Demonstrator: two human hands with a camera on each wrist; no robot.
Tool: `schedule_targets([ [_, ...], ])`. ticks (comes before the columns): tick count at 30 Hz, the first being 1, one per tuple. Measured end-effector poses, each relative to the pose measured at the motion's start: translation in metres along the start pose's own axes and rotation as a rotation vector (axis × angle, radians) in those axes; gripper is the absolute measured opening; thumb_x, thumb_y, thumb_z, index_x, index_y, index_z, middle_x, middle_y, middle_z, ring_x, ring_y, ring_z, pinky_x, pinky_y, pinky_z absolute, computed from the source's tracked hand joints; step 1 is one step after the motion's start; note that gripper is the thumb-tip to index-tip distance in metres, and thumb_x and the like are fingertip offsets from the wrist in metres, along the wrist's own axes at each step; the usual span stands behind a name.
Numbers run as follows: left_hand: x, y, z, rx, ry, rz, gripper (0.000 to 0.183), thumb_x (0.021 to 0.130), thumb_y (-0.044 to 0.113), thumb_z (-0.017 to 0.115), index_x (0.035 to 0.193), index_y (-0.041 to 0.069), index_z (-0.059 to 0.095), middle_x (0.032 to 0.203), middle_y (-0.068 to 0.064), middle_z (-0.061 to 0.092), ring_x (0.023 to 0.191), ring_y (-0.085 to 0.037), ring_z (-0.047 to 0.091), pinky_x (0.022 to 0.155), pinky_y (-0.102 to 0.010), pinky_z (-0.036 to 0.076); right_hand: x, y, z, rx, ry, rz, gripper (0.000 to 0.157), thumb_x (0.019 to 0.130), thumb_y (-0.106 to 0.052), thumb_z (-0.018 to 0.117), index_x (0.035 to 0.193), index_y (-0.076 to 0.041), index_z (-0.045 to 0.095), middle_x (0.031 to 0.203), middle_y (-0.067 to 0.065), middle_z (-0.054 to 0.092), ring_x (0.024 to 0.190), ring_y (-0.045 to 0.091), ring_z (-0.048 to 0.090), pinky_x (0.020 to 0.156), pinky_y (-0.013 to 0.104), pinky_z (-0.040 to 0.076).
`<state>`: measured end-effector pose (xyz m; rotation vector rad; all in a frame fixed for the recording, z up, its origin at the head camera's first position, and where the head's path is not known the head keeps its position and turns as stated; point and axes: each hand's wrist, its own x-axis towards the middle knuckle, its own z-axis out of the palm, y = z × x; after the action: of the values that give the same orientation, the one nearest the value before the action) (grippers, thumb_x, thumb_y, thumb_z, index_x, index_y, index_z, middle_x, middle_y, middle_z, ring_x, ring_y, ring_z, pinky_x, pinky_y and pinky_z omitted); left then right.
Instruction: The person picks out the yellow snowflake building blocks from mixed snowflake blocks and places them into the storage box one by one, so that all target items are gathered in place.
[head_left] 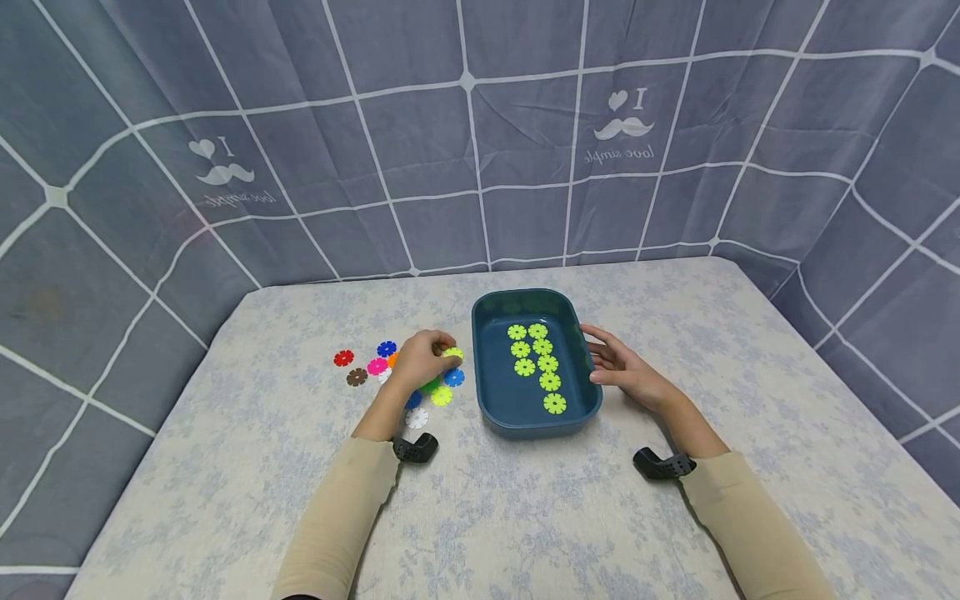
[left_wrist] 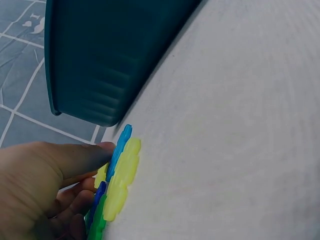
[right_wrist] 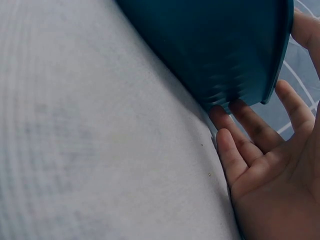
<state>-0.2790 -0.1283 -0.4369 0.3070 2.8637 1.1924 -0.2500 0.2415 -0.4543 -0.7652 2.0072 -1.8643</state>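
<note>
My left hand (head_left: 422, 360) is over the loose pile left of the bin, its thumb and fingers pinching a yellow-green snowflake disc (head_left: 453, 354). Close by that hand lie a light-blue disc (head_left: 453, 377), another yellow disc (head_left: 442, 396) and a white disc (head_left: 417, 417). The left wrist view shows the blue disc (left_wrist: 119, 152) edge-on by the thumb, partly hiding the pinched one. The dark teal bin (head_left: 517, 414) holds several yellow-green discs (head_left: 548, 363) lying flat. With fingers extended, my right hand (head_left: 626, 372) touches the bin's right side, thumb near the rim.
More snowflake discs lie at the pile's left: a red disc (head_left: 343, 358), a brown disc (head_left: 357, 377), a pink disc (head_left: 377, 366) and a dark-blue disc (head_left: 386, 348). A patterned cloth covers the table (head_left: 510, 508). Behind it hangs a grey checked curtain (head_left: 420, 150).
</note>
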Motion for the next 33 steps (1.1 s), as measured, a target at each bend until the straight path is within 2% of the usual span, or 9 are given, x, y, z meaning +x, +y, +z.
schedule_targets([
  [8, 0.0019, -0.002, 0.0015, 0.024, -0.002, 0.01, 0.03, 0.088, 0.017, 0.074, 0.113, 0.001, 0.068, 0.105, -0.012, 0.06, 0.092, -0.027, 0.056, 0.084, -0.041, 0.048, 0.0008, -0.0002, 0.0004, 0.0, 0.002, 0.009, 0.082, 0.093, -0.011, 0.064, 0.157, -0.01, 0.012, 0.155, 0.029, 0.018, 0.138, 0.046, 0.027, 0.098, 0.026, 0.042],
  [20, 0.0006, -0.0013, 0.004, 0.005, 0.031, 0.022, 0.025, 0.085, 0.015, 0.077, 0.105, 0.008, 0.063, 0.085, -0.006, 0.055, 0.077, -0.022, 0.049, 0.071, -0.036, 0.041, 0.0005, -0.0005, 0.0007, -0.004, -0.003, 0.001, 0.081, 0.093, -0.01, 0.063, 0.157, -0.009, 0.012, 0.155, 0.03, 0.018, 0.138, 0.048, 0.026, 0.098, 0.026, 0.042],
  [25, -0.001, -0.002, 0.0046, -0.001, 0.041, 0.034, 0.023, 0.086, 0.015, 0.076, 0.104, 0.011, 0.063, 0.09, -0.007, 0.059, 0.078, -0.023, 0.052, 0.072, -0.037, 0.043, 0.0002, 0.0, 0.0011, -0.004, -0.001, 0.002, 0.081, 0.093, -0.011, 0.063, 0.157, -0.01, 0.012, 0.155, 0.03, 0.018, 0.138, 0.047, 0.026, 0.098, 0.026, 0.042],
  [33, -0.0005, -0.0038, 0.0054, -0.051, 0.055, 0.045, 0.014, 0.091, 0.012, 0.07, 0.103, 0.01, 0.063, 0.09, -0.009, 0.063, 0.078, -0.023, 0.056, 0.074, -0.04, 0.047, -0.0001, -0.0001, 0.0019, -0.002, 0.006, 0.008, 0.083, 0.092, -0.011, 0.064, 0.156, -0.009, 0.012, 0.155, 0.029, 0.017, 0.138, 0.047, 0.026, 0.098, 0.025, 0.042],
])
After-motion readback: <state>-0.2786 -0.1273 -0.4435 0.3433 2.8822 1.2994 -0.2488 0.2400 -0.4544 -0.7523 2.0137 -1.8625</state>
